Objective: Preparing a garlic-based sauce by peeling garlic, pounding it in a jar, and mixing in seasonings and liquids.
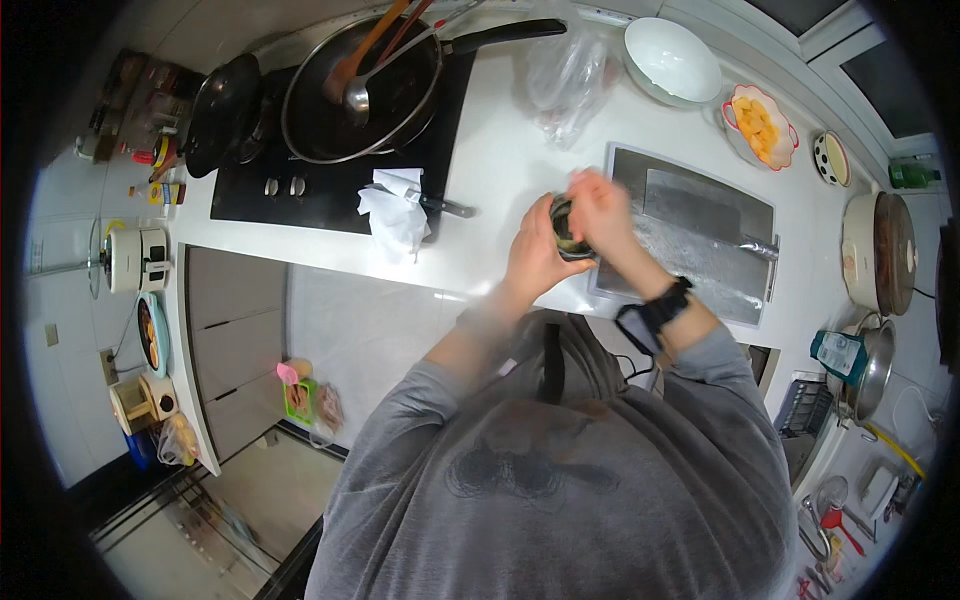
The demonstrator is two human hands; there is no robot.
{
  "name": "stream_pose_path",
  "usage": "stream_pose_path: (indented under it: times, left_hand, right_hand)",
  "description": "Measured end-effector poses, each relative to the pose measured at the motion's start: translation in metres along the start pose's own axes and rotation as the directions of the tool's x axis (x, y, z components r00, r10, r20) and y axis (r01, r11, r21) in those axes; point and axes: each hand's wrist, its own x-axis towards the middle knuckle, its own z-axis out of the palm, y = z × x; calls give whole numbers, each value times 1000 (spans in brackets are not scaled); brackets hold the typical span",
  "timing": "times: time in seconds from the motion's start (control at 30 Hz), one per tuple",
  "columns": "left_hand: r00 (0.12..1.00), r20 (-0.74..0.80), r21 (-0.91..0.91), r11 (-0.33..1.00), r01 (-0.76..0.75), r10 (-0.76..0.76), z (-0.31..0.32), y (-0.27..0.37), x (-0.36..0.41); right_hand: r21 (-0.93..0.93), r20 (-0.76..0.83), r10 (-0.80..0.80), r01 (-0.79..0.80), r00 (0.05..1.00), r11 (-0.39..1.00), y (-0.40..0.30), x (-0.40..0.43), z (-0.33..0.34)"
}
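Observation:
My left hand (pixel 534 244) is wrapped round the side of a small dark cup or bowl (pixel 571 251), held over the counter's front edge area. Over its mouth is my right hand (pixel 598 206), blurred, with the fingers bent in at the rim; whether they grip anything cannot be told. Something yellowish-green shows inside the vessel. To the right of my hands lies a metal board (pixel 645 259) with a cleaver (pixel 697 247) on it. White crumpled paper (pixel 397 217) lies over a knife with a dark handle (pixel 450 208) at the left.
A wok (pixel 300 127) holding a ladle (pixel 357 101) and a wooden spatula (pixel 343 75) stands on the black cooktop (pixel 247 199). Behind the board are a plastic bag (pixel 566 75), a white bowl (pixel 671 60), a red-rimmed dish (pixel 784 154) of yellow chunks and a spotted bowl (pixel 831 159).

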Motion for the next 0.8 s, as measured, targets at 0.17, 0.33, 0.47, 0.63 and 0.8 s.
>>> stream_pose_path:
  times: [0.17, 0.33, 0.47, 0.63, 0.8]
  left_hand:
    - [995, 70, 1, 997, 74, -74, -4, 1, 4]
    - [999, 34, 15, 999, 28, -28, -4, -2, 1]
    - [997, 63, -23, 998, 57, -55, -6, 2, 8]
    - [991, 91, -26, 994, 105, -102, -7, 4, 6]
    - [995, 63, -26, 997, 76, -74, -4, 2, 9]
  right_hand:
    - [12, 97, 49, -50, 994, 999, -24, 4, -2]
    - [-335, 210, 33, 41, 977, 942, -50, 11, -1]
    - [-243, 263, 109, -44, 959, 969, -28, 20, 7]
    - [-163, 222, 224, -190, 949, 968, -59, 16, -7]
    - [-42, 157, 248, -245, 956, 969, -24, 26, -12]
